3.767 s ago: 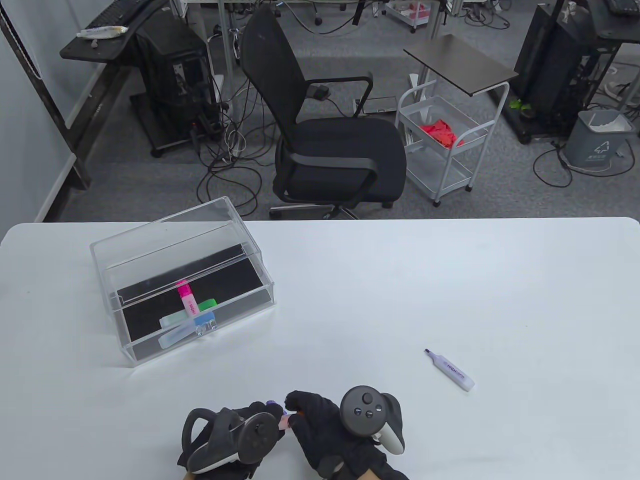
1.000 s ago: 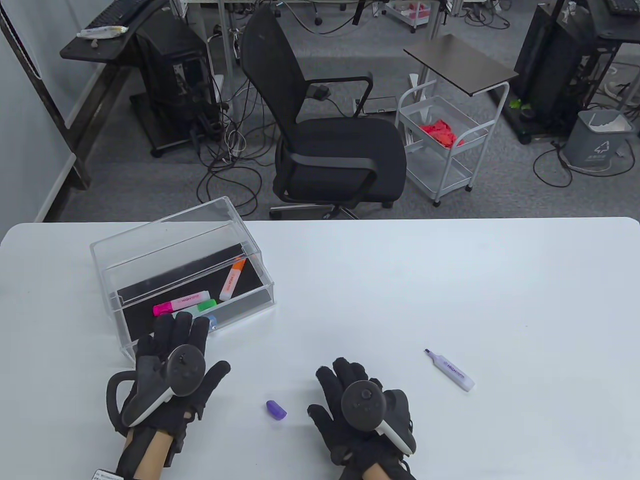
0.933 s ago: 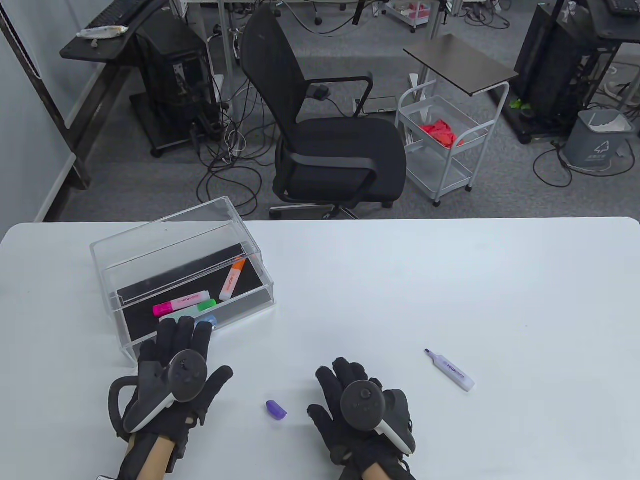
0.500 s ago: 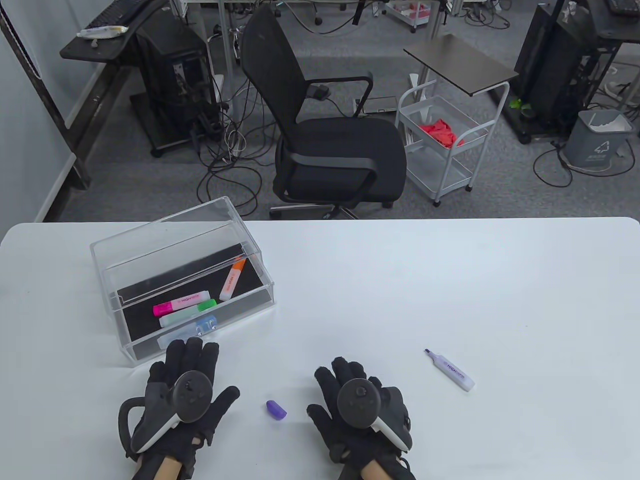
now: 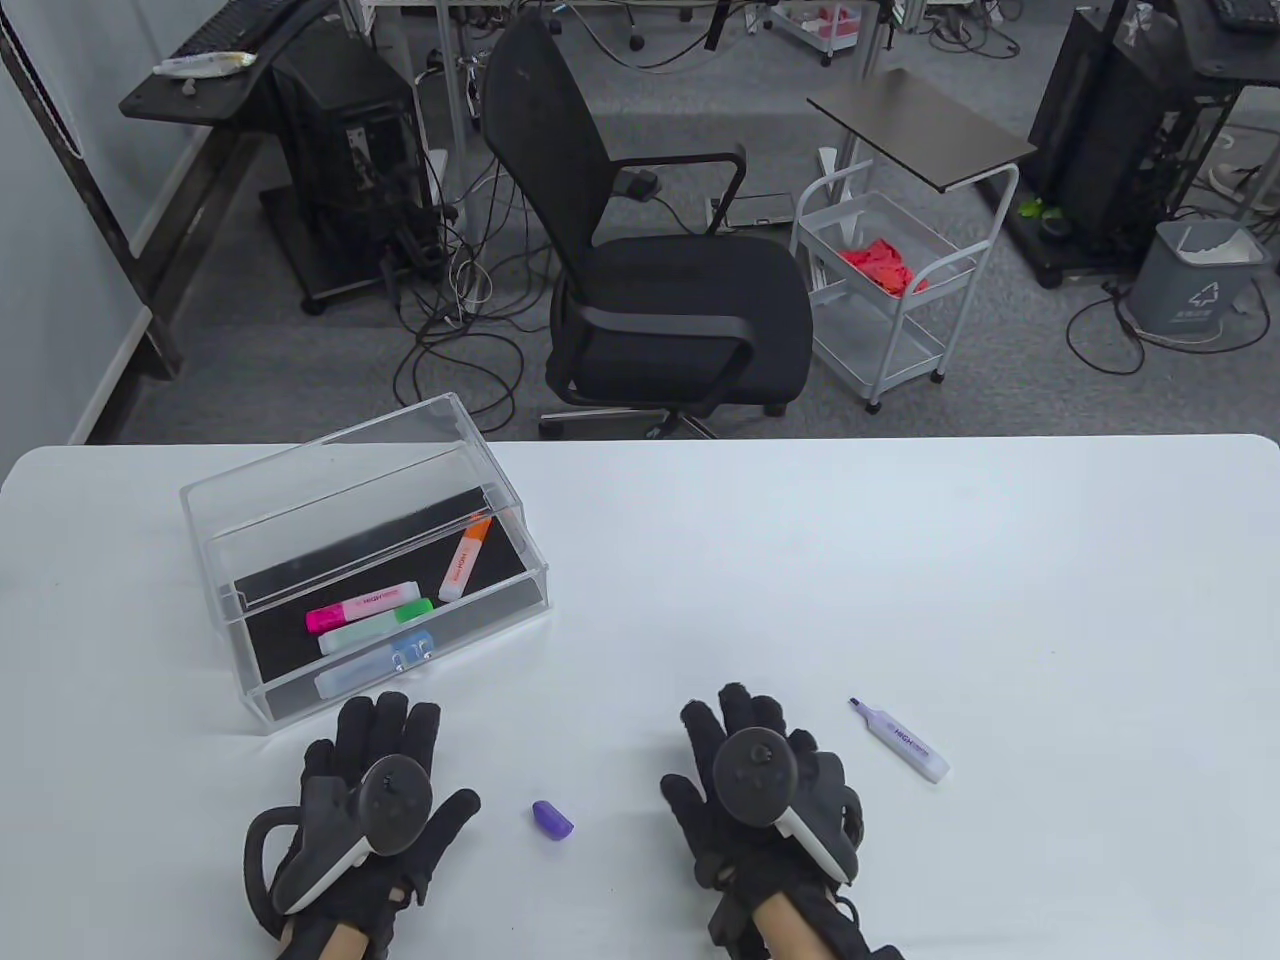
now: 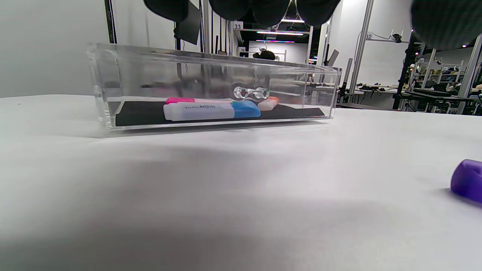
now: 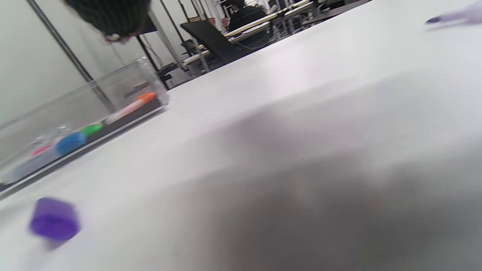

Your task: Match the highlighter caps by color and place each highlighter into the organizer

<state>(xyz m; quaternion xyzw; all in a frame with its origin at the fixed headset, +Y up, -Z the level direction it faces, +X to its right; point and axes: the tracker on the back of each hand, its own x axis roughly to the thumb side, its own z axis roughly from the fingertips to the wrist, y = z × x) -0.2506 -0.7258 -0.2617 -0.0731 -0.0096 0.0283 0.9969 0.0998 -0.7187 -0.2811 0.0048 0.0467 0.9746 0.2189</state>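
A clear acrylic organizer (image 5: 250, 490) (image 6: 101, 86) (image 7: 124, 75) stands at the table's left and holds capped pink (image 5: 360, 606), green (image 5: 385, 622), blue (image 5: 375, 667) (image 6: 211, 111) and orange (image 5: 465, 558) highlighters. A loose purple cap (image 5: 552, 818) (image 6: 467, 180) (image 7: 54, 219) lies between my hands. An uncapped purple highlighter (image 5: 900, 739) (image 7: 453, 16) lies to the right. My left hand (image 5: 385, 730) lies flat and open just in front of the organizer. My right hand (image 5: 745, 715) is open, fingers straight, left of the purple highlighter. Neither hand holds anything.
The white table (image 5: 800, 560) runs wide to the right and back. Beyond its far edge stand a black office chair (image 5: 650, 290) and a white trolley (image 5: 885, 290).
The orange highlighter now lies in the organizer and the purple cap on the table. My left hand has drawn back from the organizer; my right hand has shifted right toward the purple highlighter.
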